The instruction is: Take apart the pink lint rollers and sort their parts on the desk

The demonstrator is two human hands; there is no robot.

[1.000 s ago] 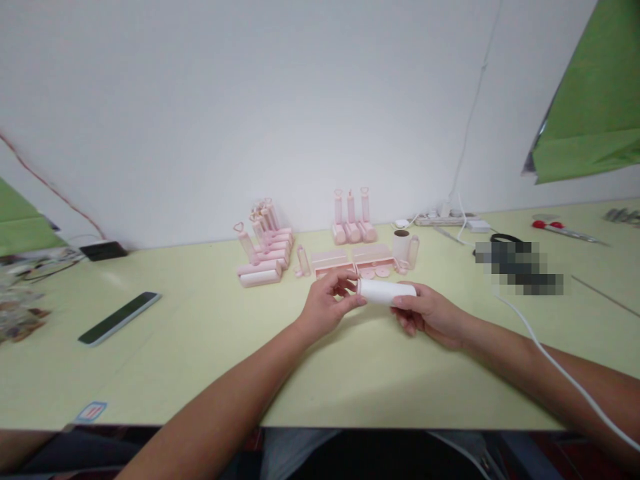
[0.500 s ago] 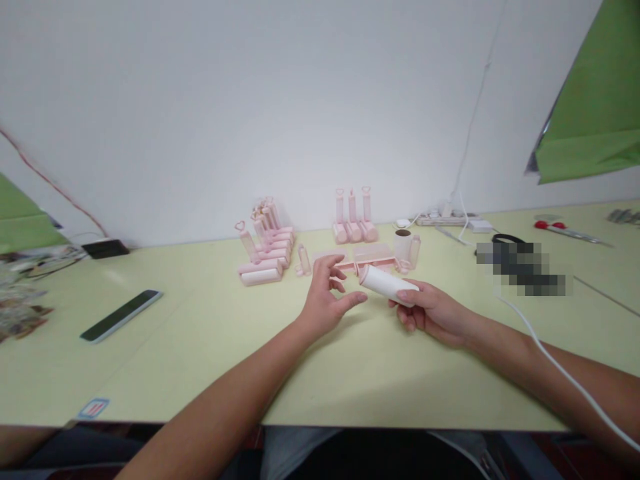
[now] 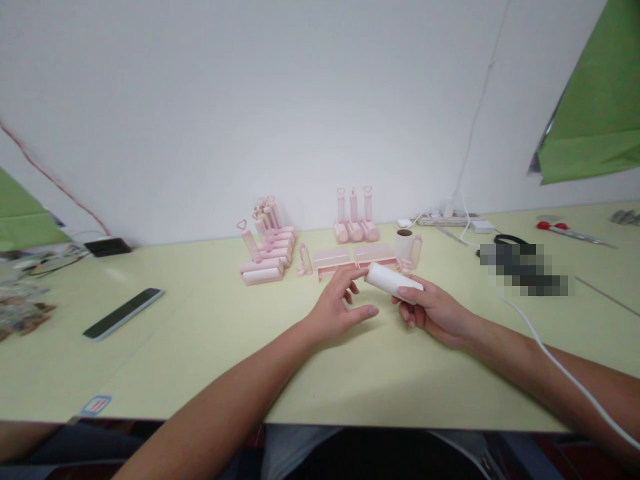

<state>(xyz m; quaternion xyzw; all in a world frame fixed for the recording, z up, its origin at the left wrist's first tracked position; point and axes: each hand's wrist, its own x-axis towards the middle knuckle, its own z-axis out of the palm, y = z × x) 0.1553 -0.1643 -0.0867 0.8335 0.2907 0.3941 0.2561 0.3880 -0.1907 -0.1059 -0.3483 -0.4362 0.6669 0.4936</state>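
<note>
My right hand (image 3: 430, 310) is closed around a white roll (image 3: 393, 281), held tilted just above the pale yellow table (image 3: 200, 333). My left hand (image 3: 340, 303) hovers beside the roll's left end with fingers spread and nothing in them. Just beyond the hands lie two flat pink trays (image 3: 353, 258), a white roll standing on end (image 3: 403, 247) and small pink parts. Farther back stands a stack of pink lint rollers (image 3: 265, 257) and three upright pink rollers (image 3: 354, 217).
A dark phone (image 3: 123, 313) lies at the left. A white cable (image 3: 550, 353) runs over my right forearm toward a power strip (image 3: 447, 219) by the wall. Red-handled scissors (image 3: 563, 230) lie at the far right. Green sheets hang at both sides.
My left hand let go of the roll's left end and opened. My right hand tilted the roll, its left end rising toward the trays.
</note>
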